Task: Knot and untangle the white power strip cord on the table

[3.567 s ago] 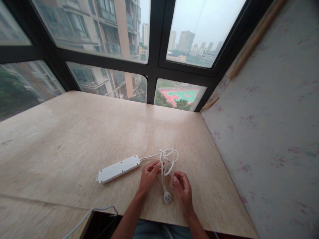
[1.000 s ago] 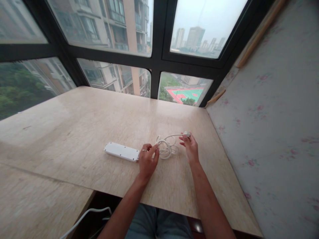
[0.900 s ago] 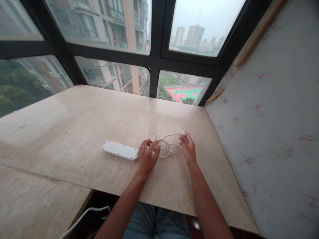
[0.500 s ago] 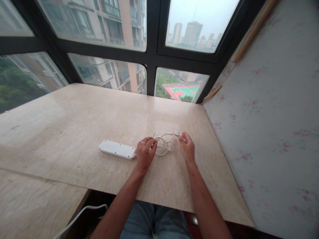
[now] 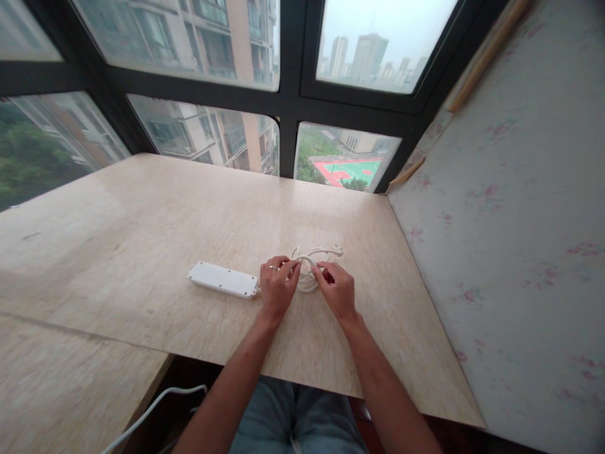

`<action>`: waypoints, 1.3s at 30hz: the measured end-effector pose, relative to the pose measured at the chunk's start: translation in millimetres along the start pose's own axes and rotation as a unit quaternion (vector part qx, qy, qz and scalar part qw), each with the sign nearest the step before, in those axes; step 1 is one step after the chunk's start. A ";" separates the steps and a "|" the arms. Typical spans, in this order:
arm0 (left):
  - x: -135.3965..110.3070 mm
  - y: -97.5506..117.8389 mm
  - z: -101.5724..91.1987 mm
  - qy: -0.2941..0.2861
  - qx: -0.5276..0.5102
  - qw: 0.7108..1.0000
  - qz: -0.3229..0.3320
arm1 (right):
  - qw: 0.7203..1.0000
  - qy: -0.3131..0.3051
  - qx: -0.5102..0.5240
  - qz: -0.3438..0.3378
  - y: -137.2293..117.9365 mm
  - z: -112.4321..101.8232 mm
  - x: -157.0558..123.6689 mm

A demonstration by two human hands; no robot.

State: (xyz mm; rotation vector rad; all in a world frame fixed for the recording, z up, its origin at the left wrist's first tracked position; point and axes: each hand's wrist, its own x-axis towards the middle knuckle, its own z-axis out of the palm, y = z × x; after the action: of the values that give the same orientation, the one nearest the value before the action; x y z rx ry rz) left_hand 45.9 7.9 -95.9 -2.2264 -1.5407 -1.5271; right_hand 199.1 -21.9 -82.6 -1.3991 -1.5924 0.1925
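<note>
A white power strip lies face down on the marble-patterned counter, screws showing on its back. Its white cord is gathered in loose loops to the right of it. My left hand, with a ring on one finger, pinches the left side of the loops. On their right side my right hand is closed with thumb and fingertips on the cord. Beyond the right hand rests the plug end of the cord, on the counter. My fingers hide part of the coil.
The counter runs back to dark-framed windows. A flowered wall bounds it on the right. Below the front edge, at lower left, another white cable hangs by a dark gap.
My right hand has left the plug end and moved left and closer to me, onto the cord loops. My left hand stays at the coil.
</note>
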 end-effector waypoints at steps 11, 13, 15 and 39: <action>10.9 7.3 4.7 -0.018 0.051 0.998 0.025 | 0.999 0.033 0.002 0.019 -0.8 8.1 3.5; 13.3 7.9 5.5 -0.017 0.050 0.998 0.028 | 0.999 0.036 -0.006 0.016 0.3 8.1 4.0; 15.3 7.7 5.5 -0.013 0.047 0.998 0.032 | 0.999 0.038 -0.016 0.009 0.8 8.5 4.0; 18.3 0.2 0.1 -0.018 -0.002 0.997 0.071 | 0.995 0.077 -0.067 0.008 3.2 18.1 7.2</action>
State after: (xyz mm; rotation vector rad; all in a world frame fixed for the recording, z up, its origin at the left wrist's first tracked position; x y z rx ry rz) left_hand 46.6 20.5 -82.7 -2.3229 -1.3549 -1.4586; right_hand 189.1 -6.6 -90.1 -1.4922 -1.4891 -0.0149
